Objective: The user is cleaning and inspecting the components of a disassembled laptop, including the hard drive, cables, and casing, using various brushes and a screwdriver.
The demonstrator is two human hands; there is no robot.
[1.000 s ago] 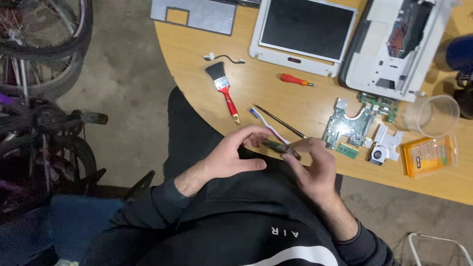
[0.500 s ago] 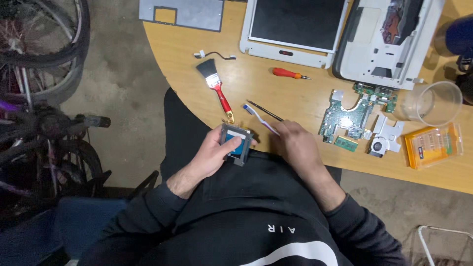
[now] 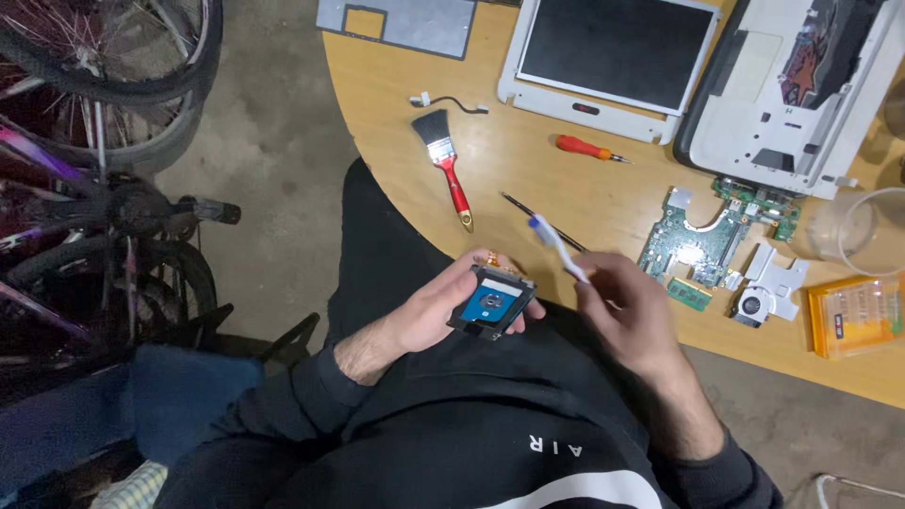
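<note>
My left hand (image 3: 436,311) holds a small flat hard drive (image 3: 491,303) with a blue label, face up, over my lap at the table's near edge. My right hand (image 3: 630,309) is just to its right and grips a white toothbrush-like tool (image 3: 556,245) whose blue-tipped head points up and to the left. Both hands are close together, with the tool's head above the drive's far edge.
On the wooden table (image 3: 528,160) lie a red-handled paintbrush (image 3: 445,160), a red screwdriver (image 3: 584,148), a thin black rod (image 3: 528,213), a green circuit board (image 3: 707,243), a fan part (image 3: 754,303), an orange case (image 3: 856,315), a clear cup (image 3: 863,231), and opened white laptop shells (image 3: 603,57). Bicycles (image 3: 85,188) stand at left.
The drive went from held edge-on between both hands to lying flat in my left hand. My right hand let go of it and picked up the white brush tool.
</note>
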